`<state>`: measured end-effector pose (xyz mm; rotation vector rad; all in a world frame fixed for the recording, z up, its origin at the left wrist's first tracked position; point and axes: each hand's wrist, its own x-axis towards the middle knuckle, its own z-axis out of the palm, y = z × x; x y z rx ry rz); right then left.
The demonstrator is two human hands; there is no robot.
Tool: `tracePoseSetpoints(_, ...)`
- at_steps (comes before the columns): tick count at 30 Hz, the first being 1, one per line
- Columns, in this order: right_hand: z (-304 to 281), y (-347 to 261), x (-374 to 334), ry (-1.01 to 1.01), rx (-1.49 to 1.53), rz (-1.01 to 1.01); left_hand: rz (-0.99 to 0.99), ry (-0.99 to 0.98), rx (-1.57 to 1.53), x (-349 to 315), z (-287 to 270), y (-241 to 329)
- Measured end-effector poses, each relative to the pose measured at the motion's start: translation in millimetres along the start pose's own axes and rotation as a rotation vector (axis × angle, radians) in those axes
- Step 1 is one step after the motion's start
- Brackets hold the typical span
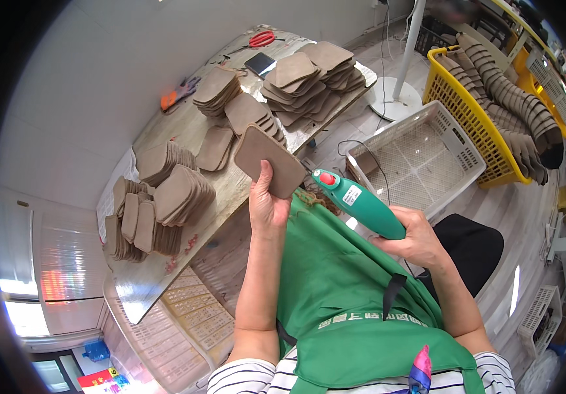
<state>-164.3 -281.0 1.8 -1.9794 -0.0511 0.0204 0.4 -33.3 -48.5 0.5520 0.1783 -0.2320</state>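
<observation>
My left hand [270, 210] grips a flat brown rounded-corner panel [268, 157] by its lower part, thumb on the face. Closed round the rear end of a green handheld power tool [369, 209] with a red button is my right hand [419, 239]. The tool's narrow metal tip points at the panel's right edge; I cannot tell whether it touches. Beyond the panel, on the table [224, 190], are several stacks of similar brown pieces, among them a fanned stack [250, 113] and a tall stack [293, 82].
More stacks [181, 197] lie at the table's left end. Red-handled scissors [261, 39], a glove [179, 94] and a dark phone-like slab [260, 64] lie farther back. To the right stand a white crate [465, 150], a yellow basket [501, 156] of brown pieces and a lamp-like post [409, 49].
</observation>
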Motion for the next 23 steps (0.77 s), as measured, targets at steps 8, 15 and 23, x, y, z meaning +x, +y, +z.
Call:
tracePoseSetpoints(8,-3,-6,-1,0.009,0.043,0.038,0.020,-0.110,0.109,-12,5,-21)
tracePoseSetpoints(15,-10,-15,2,0.004,0.150,0.122,0.014,-0.130,0.257,-22,-1,-38)
tracePoseSetpoints(23,-21,-14,4,0.001,0.141,0.099,0.104,-0.234,0.613,-16,-16,-27)
